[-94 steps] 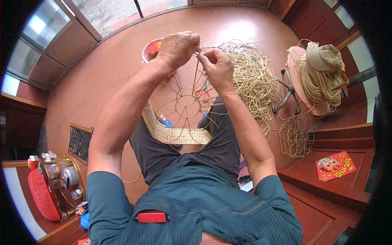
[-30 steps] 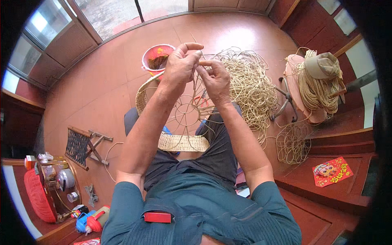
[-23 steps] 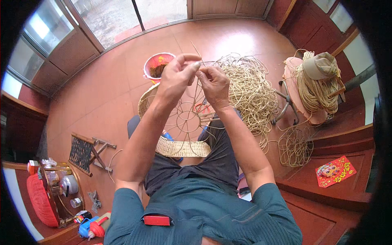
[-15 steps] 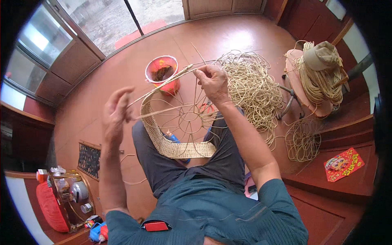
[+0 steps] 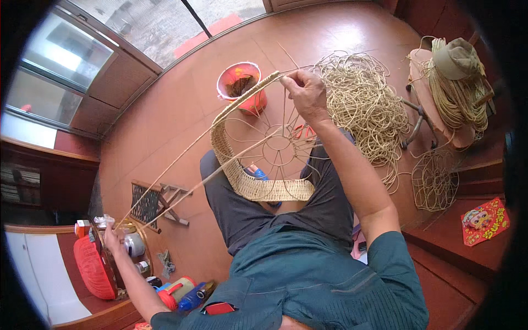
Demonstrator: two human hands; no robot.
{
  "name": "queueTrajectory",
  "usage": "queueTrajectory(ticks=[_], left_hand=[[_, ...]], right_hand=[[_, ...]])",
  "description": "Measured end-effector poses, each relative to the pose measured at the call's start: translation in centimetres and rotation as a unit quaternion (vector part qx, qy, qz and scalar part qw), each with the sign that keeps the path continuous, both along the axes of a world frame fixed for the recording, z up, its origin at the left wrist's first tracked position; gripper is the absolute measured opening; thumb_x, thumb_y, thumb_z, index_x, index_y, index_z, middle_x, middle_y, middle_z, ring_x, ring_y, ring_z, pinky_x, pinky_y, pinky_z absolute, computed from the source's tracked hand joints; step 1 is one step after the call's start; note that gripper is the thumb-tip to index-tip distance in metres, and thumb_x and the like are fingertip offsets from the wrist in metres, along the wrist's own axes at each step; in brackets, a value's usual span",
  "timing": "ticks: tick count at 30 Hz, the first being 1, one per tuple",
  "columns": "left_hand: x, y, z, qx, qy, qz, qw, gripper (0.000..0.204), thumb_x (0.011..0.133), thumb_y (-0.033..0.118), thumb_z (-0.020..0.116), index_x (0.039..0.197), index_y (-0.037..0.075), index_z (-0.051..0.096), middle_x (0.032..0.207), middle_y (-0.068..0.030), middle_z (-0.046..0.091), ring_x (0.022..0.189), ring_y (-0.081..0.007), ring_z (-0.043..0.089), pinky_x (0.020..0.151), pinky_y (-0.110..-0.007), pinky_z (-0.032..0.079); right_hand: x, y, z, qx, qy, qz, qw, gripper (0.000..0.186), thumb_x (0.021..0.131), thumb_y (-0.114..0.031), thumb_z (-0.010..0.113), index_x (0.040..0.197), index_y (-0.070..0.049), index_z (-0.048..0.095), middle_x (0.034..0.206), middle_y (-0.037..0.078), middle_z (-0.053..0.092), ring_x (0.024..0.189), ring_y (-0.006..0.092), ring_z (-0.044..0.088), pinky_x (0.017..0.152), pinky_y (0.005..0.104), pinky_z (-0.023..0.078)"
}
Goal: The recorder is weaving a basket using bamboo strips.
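Right arm reaches far from the near right, elbow slightly bent. Right hand [image 5: 307, 94] is up at the far end of the work, thumb and fingertips pinched on the woven rim. Left arm is stretched low to the near left. Left hand [image 5: 114, 241] is small in my feed; its fingers look closed on the pale strand [image 5: 187, 193], though I can't make out each one.

Half-woven basket [image 5: 236, 179] sits over the lap, between the dark-trousered knees [image 5: 324, 165]. Hub faces up toward my camera, spokes fanning all round. The woven band runs lengthwise from the pinched far end, down the left side, then bends across the near side; its open side faces right. One thin spoke tip pokes out beyond the right hand, away from the wearer.

Band is pale straw, tight and ribbed; spokes are thin, brownish and bare. I see two lengths of strand, straight and taut, slanting from the basket to the left hand, over a folding stool [image 5: 146, 201]. Red bucket [image 5: 256, 103] just beyond the band; big heap of loose cord [image 5: 360, 110] right of the right hand.
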State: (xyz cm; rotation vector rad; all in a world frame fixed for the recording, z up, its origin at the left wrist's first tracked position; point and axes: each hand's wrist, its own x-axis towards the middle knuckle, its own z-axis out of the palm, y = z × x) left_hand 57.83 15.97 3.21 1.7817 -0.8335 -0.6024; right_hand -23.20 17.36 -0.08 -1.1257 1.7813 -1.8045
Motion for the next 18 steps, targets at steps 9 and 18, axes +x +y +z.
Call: queueTrajectory(ticks=[9, 18], left_hand=[[18.5, 8.3, 11.4, 0.164, -0.441, 0.361, 0.805, 0.07, 0.107, 0.066, 0.042, 0.114, 0.012, 0.085, 0.11, -0.0189, 0.082, 0.105, -0.0443, 0.076, 0.091, -0.056, 0.057], [1.1, -4.0, 13.4, -0.008, -0.612, 0.069, 0.788, 0.041, 0.105, 0.042, 0.066, 0.132, 0.013, 0.076, 0.123, -0.0197, 0.079, 0.116, -0.0406, 0.074, 0.1, -0.051, 0.057]], right_hand=[[-0.2, 0.0, -1.5, -0.004, -0.124, 0.043, 0.991, 0.023, 0.097, -0.025, 0.078, 0.094, -0.002, 0.078, 0.07, -0.004, 0.064, 0.061, 0.0065, 0.056, 0.057, 0.0284, 0.044], [0.2, -1.5, -1.0, 0.015, -0.327, 0.053, 0.943, 0.014, 0.091, -0.019, 0.076, 0.085, -0.007, 0.072, 0.072, -0.004, 0.057, 0.051, 0.0048, 0.04, 0.045, 0.0269, 0.029]])
